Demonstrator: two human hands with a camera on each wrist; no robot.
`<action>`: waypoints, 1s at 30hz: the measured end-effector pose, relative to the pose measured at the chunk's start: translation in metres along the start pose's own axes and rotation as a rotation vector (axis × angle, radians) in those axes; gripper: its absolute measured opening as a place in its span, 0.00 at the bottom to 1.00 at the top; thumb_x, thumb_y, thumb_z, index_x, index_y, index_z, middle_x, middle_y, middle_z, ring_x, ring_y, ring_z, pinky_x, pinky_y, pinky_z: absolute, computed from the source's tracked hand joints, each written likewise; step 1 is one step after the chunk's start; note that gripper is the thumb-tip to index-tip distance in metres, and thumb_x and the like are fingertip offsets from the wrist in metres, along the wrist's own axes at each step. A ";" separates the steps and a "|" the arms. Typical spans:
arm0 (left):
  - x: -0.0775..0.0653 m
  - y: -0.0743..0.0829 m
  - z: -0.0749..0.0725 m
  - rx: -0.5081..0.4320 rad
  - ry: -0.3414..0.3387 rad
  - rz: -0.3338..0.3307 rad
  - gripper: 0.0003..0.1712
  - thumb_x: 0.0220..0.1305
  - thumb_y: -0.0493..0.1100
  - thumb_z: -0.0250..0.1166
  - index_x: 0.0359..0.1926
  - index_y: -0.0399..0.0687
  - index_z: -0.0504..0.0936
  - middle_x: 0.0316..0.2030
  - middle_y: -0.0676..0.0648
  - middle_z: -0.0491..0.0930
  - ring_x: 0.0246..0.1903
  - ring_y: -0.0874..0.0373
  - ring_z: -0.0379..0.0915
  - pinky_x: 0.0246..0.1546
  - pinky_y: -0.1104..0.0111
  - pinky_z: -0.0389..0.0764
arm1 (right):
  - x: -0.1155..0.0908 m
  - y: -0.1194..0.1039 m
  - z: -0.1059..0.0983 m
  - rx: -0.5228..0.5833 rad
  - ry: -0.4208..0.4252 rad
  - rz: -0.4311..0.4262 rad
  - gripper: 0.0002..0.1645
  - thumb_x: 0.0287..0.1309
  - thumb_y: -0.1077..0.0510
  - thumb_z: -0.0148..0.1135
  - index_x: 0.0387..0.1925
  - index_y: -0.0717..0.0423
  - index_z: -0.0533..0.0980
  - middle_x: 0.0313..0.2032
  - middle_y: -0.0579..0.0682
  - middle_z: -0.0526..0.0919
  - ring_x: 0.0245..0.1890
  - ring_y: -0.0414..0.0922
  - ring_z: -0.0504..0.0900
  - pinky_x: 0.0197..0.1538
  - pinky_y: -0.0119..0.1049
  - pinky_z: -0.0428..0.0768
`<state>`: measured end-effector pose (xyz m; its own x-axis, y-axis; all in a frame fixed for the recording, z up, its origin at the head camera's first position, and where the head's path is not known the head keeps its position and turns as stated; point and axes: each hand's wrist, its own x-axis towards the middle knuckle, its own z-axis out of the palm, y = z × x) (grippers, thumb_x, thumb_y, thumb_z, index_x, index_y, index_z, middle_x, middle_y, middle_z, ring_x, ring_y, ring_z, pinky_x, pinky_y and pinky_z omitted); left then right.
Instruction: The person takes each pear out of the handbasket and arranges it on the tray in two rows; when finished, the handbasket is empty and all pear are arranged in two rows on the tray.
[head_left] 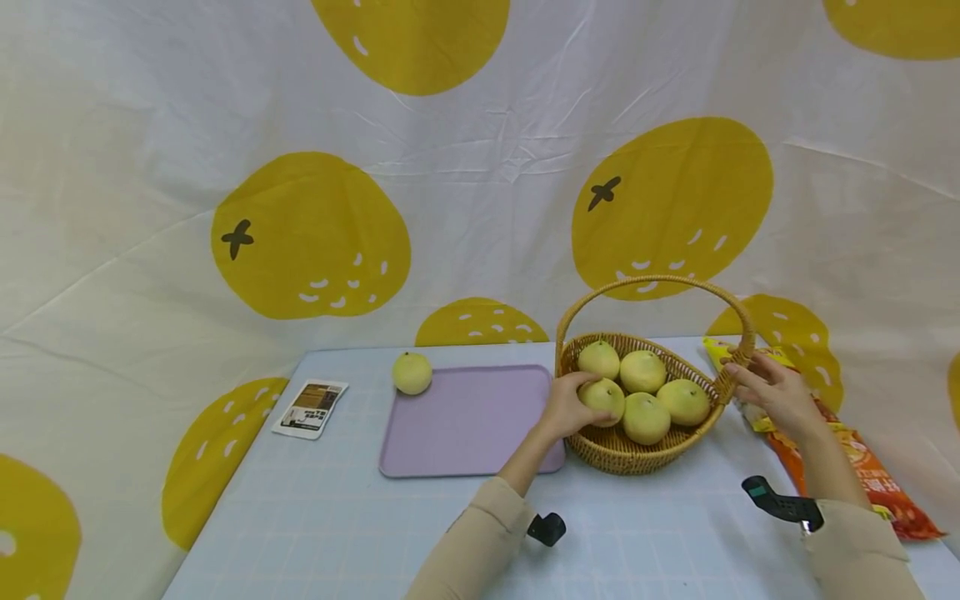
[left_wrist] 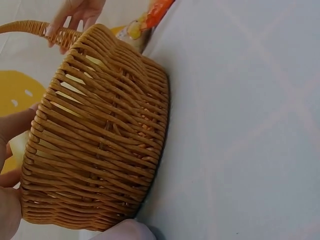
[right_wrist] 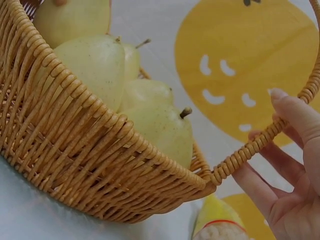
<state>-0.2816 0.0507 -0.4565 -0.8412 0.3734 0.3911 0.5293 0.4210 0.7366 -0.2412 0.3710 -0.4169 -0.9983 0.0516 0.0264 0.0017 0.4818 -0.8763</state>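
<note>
A wicker basket (head_left: 626,460) with a tall arched handle (head_left: 660,281) holds several round, pale yellow-green pears (head_left: 647,418). My left hand (head_left: 564,407) reaches over the basket's left rim, its thumb and fingers around the front-left pear (head_left: 604,400), which still sits among the others. At the handle's right base, my right hand (head_left: 776,393) pinches the wrapped cane between thumb and fingers, plainest in the right wrist view. In the left wrist view the basket wall (left_wrist: 100,135) hides most of the gripped pear. One more pear (head_left: 412,372) rests on the tray's back-left corner.
Left of the basket lies a shallow lilac tray (head_left: 465,429). A white packet with a printed label (head_left: 311,408) is near the table's left edge. Bright orange and yellow snack bags (head_left: 873,475) lie to the right, partly behind my right forearm. A fruit-print cloth hangs behind.
</note>
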 end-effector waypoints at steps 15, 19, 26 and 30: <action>-0.015 -0.002 -0.014 -0.579 0.091 -0.138 0.28 0.43 0.32 0.75 0.50 0.36 0.80 0.46 0.44 0.81 0.41 0.62 0.78 0.43 0.71 0.79 | -0.001 0.001 0.000 0.006 0.013 -0.005 0.43 0.64 0.41 0.52 0.71 0.58 0.52 0.41 0.28 0.68 0.36 0.22 0.72 0.38 0.23 0.78; -0.027 0.006 -0.025 -0.641 0.133 -0.138 0.27 0.43 0.29 0.73 0.50 0.34 0.80 0.46 0.41 0.81 0.44 0.58 0.77 0.48 0.64 0.78 | 0.000 0.001 0.001 0.027 0.008 -0.014 0.43 0.64 0.41 0.53 0.71 0.58 0.52 0.41 0.28 0.68 0.36 0.22 0.72 0.37 0.23 0.78; -0.047 0.029 -0.059 -0.668 0.176 -0.104 0.27 0.45 0.27 0.72 0.50 0.26 0.77 0.47 0.36 0.79 0.45 0.57 0.75 0.50 0.60 0.78 | 0.001 0.004 0.003 0.028 0.032 0.012 0.43 0.63 0.41 0.53 0.71 0.56 0.52 0.48 0.43 0.70 0.36 0.24 0.72 0.37 0.26 0.80; -0.053 0.021 -0.069 -0.682 0.193 -0.086 0.27 0.44 0.25 0.71 0.49 0.25 0.76 0.48 0.32 0.78 0.46 0.56 0.75 0.49 0.61 0.78 | 0.001 0.003 0.004 0.031 0.039 0.014 0.43 0.63 0.41 0.53 0.71 0.56 0.53 0.49 0.45 0.70 0.36 0.24 0.72 0.38 0.26 0.80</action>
<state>-0.2336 -0.0169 -0.4236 -0.9147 0.1824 0.3606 0.3265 -0.1925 0.9254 -0.2424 0.3695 -0.4216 -0.9952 0.0921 0.0322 0.0131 0.4535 -0.8912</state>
